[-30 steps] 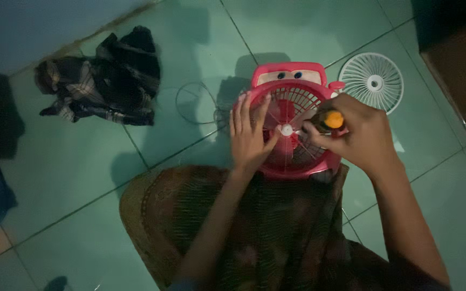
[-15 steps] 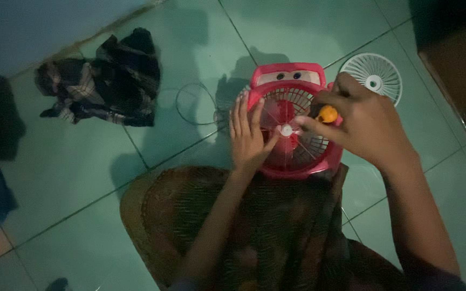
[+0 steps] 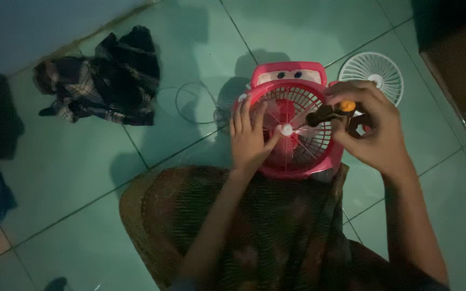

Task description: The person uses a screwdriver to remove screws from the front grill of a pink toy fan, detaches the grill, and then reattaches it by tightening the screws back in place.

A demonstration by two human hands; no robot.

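Note:
A small red fan (image 3: 292,78) shaped like a cartoon car lies face up on the green tiled floor, against my lap. Its pink blades and white hub (image 3: 286,129) show inside the red back grille. My left hand (image 3: 249,137) rests flat on the fan's left side, fingers spread over the blades beside the hub. My right hand (image 3: 376,129) grips a screwdriver (image 3: 327,112) with a black and orange handle. The screwdriver's shaft slants down-left with its tip at the hub.
A round white fan grille (image 3: 376,73) lies on the tiles right of the fan. A thin cord (image 3: 195,102) loops on the floor to its left. A dark checked cloth (image 3: 101,81) is crumpled at upper left. A brown box (image 3: 459,70) stands at the right edge.
My right hand has lifted and turned with the screwdriver, tilting the handle higher and to the right. My left hand stays on the blades.

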